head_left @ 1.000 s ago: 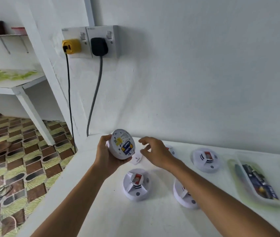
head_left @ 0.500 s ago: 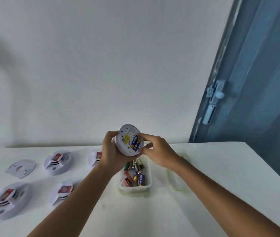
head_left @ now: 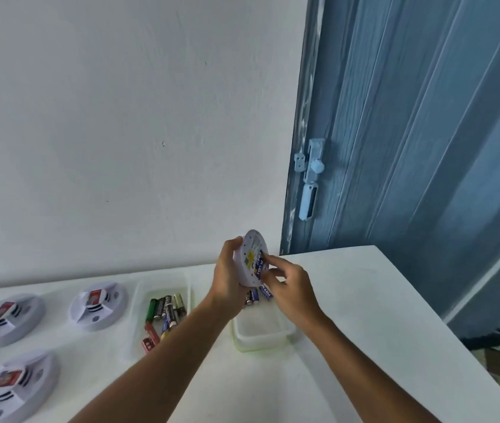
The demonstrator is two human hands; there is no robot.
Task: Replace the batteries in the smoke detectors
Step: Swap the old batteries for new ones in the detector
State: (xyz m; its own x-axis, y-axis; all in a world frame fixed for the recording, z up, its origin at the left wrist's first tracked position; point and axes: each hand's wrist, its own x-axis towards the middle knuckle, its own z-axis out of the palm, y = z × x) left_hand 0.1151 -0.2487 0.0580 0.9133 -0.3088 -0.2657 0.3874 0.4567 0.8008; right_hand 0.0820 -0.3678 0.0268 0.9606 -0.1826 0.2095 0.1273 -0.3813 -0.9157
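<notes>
You hold a round white smoke detector (head_left: 250,259) up above the bench (head_left: 364,315), just over the right-hand container, with its back face turned toward you. Your left hand (head_left: 227,277) wraps around the detector's left edge, fingers curled behind the body and the thumb at the top rim, the forearm reaching in from the lower left. Your right hand (head_left: 288,285) comes in from the lower right with its wrist slightly bent; its thumb and forefinger pinch at the blue-labelled battery (head_left: 260,264) seated in the detector's back, beside a small yellow sticker, while the other fingers curl loosely underneath.

Below your hands sits a clear plastic container with a greenish rim (head_left: 261,337); a few blue-labelled batteries (head_left: 265,293) lie at its far end, partly hidden by your wrists. Just to its left stands a second clear container (head_left: 163,288) with a mix of loose batteries (head_left: 164,312), green, black, gold, blue and red ones lying together.

Further left on the bench lie three more white smoke detectors, backs up, each showing a red battery: one in the far row near the containers (head_left: 99,306), one at the far left (head_left: 7,319), and one at the near left (head_left: 13,389). A white wall rises behind the bench, and a blue door (head_left: 425,132) with a pale bolt latch (head_left: 311,178) stands to the right.
</notes>
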